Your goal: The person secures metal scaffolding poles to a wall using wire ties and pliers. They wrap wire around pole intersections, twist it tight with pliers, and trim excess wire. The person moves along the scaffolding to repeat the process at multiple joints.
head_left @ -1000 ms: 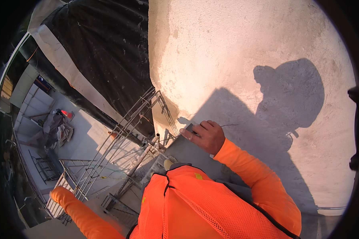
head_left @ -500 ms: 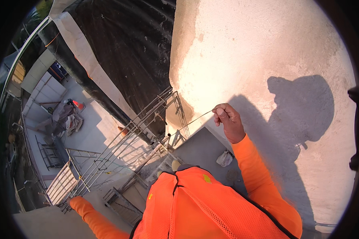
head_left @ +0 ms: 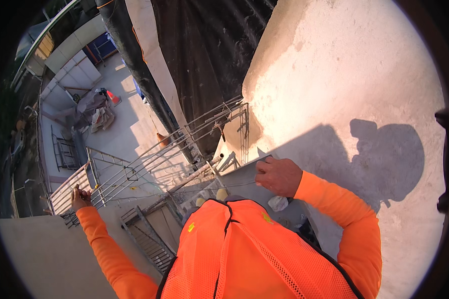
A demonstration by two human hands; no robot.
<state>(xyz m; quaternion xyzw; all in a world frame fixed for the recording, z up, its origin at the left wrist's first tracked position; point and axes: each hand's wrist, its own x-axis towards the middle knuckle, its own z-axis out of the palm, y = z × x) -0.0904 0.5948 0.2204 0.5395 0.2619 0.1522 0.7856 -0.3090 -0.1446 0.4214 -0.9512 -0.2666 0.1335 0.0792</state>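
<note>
My right hand (head_left: pixel 279 177) is closed, its back toward me, in front of the sunlit plastered wall (head_left: pixel 329 84). A thin wire (head_left: pixel 209 190) runs left from its fingers, across the walkway and toward my left hand (head_left: pixel 81 198). That hand is raised at the far left with its fingers curled in a pinch; the wire's end there is too fine to make out. Beside my left hand starts a long rebar cage (head_left: pixel 154 155), several steel bars tied with stirrups. It slants up to the wall's lower corner, where its end stirrup (head_left: pixel 244 124) stands.
Below lie a metal ladder-like frame (head_left: pixel 147 239), a white bag (head_left: pixel 278 203) and my shoes (head_left: pixel 221 194). A black pipe (head_left: pixel 139 74) and dark sheeting (head_left: pixel 204 50) rise beyond the cage. On the lower floor are an orange cone (head_left: pixel 113 97) and heaped cloth (head_left: pixel 97 112).
My right hand has come lower and slightly left, turning its back toward me. My left hand has risen beside the rebar cage. The view has shifted, moving the scene rightward.
</note>
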